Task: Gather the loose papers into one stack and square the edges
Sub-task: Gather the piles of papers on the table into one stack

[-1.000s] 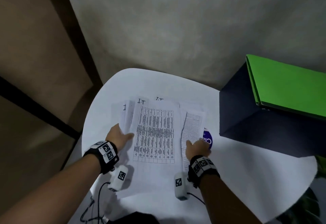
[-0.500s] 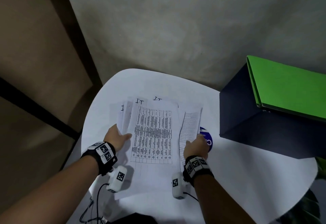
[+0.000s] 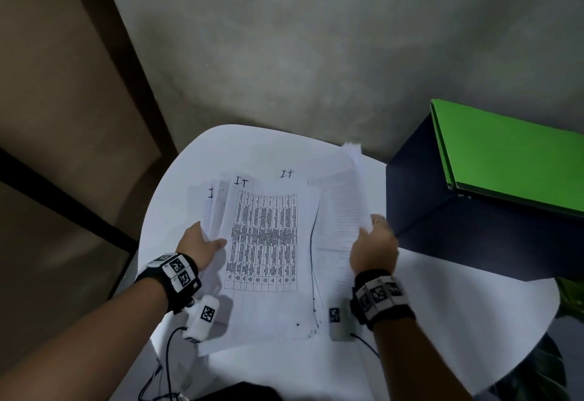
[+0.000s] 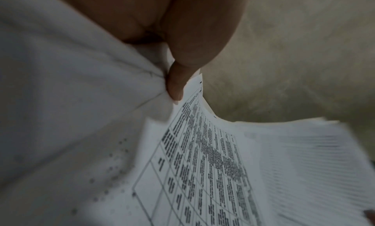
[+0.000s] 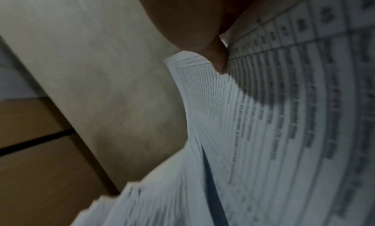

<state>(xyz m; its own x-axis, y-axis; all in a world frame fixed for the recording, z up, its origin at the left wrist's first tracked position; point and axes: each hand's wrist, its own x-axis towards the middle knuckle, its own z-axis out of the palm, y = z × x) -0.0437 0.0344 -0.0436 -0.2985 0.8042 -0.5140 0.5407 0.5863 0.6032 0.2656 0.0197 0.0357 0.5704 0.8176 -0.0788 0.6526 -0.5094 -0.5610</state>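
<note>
Gripping loose white printed papers (image 3: 265, 242) over round white worktop (image 3: 442, 321): left hand (image 3: 197, 247) fingers pinched left edge, right hand (image 3: 373, 246) fingers clasped raised right edge. Edges fanned, unsquared.

Papers (image 3: 262, 242): thin matt white printed sheets, between both hands. Bench (image 3: 442, 321) beneath: smooth white, matt. Beyond right hand (image 3: 374, 247): dark matt box (image 3: 474, 227), smooth green folder (image 3: 512, 154). Wall (image 3: 316, 53): rough plaster.
</note>
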